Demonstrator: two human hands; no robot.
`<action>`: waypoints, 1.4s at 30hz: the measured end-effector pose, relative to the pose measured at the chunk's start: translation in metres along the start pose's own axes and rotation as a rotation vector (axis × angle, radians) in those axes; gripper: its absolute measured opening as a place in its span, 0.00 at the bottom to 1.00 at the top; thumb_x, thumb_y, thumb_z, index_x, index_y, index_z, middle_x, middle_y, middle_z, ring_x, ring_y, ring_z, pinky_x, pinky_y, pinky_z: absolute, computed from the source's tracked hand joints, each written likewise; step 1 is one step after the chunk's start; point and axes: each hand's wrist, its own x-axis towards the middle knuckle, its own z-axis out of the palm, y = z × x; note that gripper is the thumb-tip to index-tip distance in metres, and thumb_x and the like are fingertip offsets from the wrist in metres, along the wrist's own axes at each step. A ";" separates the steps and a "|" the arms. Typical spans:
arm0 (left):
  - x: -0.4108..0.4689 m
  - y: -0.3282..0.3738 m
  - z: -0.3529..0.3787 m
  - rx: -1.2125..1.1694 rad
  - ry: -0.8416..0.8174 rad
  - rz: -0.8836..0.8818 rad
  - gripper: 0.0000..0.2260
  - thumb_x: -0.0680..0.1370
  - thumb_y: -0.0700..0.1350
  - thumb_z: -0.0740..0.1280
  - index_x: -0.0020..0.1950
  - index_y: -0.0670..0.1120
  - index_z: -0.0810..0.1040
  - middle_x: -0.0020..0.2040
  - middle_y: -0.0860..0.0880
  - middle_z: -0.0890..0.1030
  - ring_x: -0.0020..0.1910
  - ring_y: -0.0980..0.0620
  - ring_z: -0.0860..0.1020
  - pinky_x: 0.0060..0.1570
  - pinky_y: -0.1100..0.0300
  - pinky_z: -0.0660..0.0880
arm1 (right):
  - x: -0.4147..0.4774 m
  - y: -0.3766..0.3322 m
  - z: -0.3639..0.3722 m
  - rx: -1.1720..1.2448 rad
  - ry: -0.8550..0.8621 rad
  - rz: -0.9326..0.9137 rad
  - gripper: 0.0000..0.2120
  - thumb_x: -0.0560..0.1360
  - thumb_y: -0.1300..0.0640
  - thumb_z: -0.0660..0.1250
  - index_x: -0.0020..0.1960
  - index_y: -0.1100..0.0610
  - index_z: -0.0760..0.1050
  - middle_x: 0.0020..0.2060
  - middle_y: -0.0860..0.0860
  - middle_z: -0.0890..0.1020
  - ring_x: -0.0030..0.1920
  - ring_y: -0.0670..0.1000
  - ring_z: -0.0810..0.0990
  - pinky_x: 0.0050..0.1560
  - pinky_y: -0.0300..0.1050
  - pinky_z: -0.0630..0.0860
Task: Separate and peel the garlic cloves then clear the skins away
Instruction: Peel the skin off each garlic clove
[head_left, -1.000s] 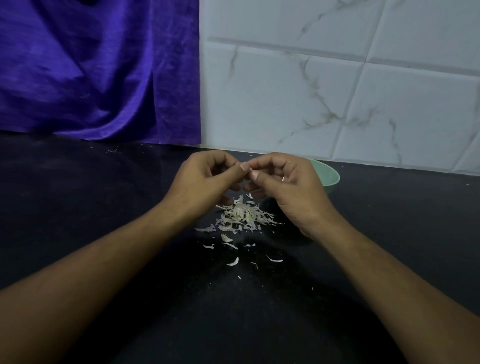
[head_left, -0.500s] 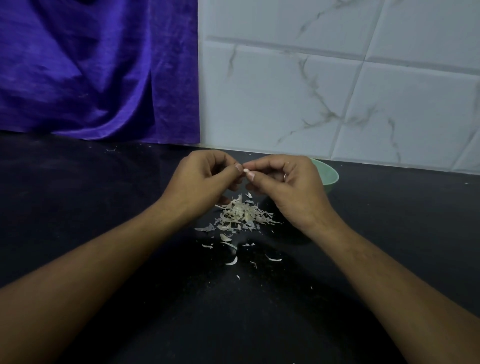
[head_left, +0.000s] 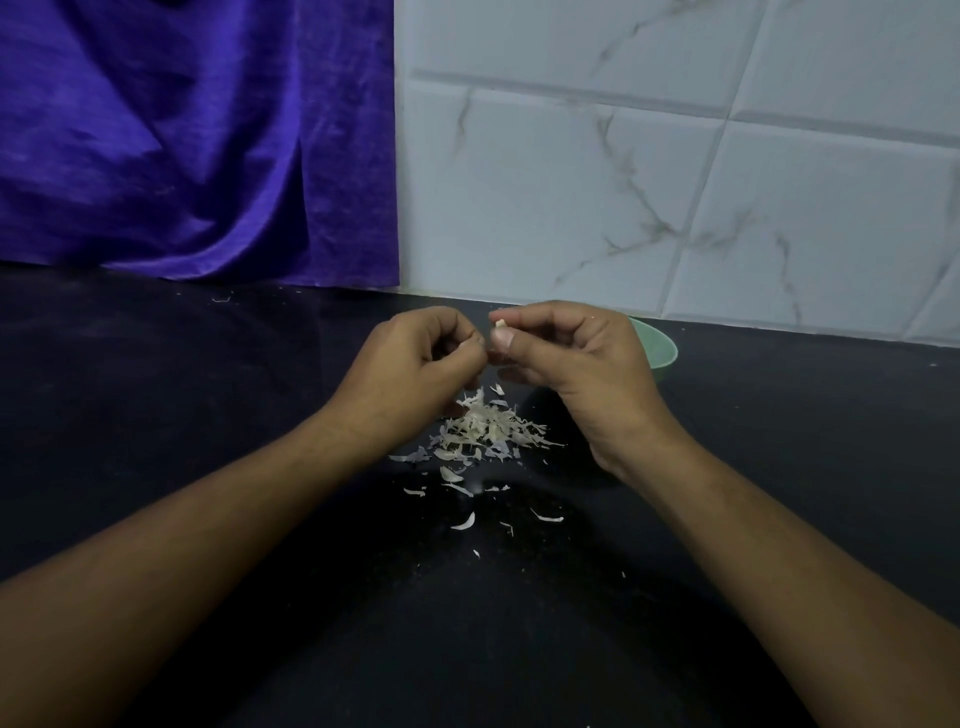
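My right hand (head_left: 571, 358) pinches a small pale garlic clove (head_left: 500, 324) between thumb and fingers, held above the black counter. My left hand (head_left: 410, 364) is right beside it, fingers curled, fingertips against the right thumb; whether it pinches a bit of skin I cannot tell. Below both hands lies a heap of dry garlic skins (head_left: 488, 428), with scattered flakes (head_left: 464, 521) nearer to me. A light green bowl (head_left: 660, 348) stands behind my right hand, mostly hidden; its inside is not visible.
The black counter (head_left: 208, 415) runs back to a white marble-patterned tile wall (head_left: 675, 182) on the right and a purple cloth (head_left: 182, 140) hanging at the left. A tiny scrap (head_left: 221, 300) lies near the cloth's foot.
My right hand has risen slightly and turned the clove so its pale tip shows above the thumb. My left hand has drawn a little down and away from it.
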 end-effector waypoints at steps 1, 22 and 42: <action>-0.001 0.001 0.000 0.005 -0.007 -0.016 0.08 0.81 0.45 0.67 0.44 0.46 0.81 0.38 0.47 0.84 0.40 0.47 0.84 0.39 0.47 0.85 | 0.000 -0.001 -0.001 0.035 0.006 0.019 0.07 0.77 0.67 0.73 0.55 0.64 0.84 0.45 0.59 0.87 0.46 0.54 0.87 0.53 0.53 0.83; 0.001 0.001 -0.005 0.005 0.021 0.037 0.03 0.79 0.49 0.75 0.49 0.50 0.86 0.40 0.49 0.86 0.41 0.48 0.86 0.42 0.42 0.85 | 0.002 -0.006 -0.009 -0.376 -0.050 -0.015 0.03 0.77 0.64 0.74 0.50 0.60 0.83 0.37 0.57 0.86 0.38 0.57 0.87 0.46 0.60 0.85; 0.004 -0.001 -0.004 0.045 -0.021 -0.050 0.05 0.81 0.48 0.71 0.47 0.50 0.85 0.39 0.52 0.86 0.40 0.52 0.86 0.42 0.45 0.85 | 0.001 0.001 -0.005 -0.359 0.004 -0.052 0.02 0.76 0.64 0.75 0.48 0.60 0.84 0.39 0.57 0.87 0.40 0.54 0.88 0.46 0.51 0.84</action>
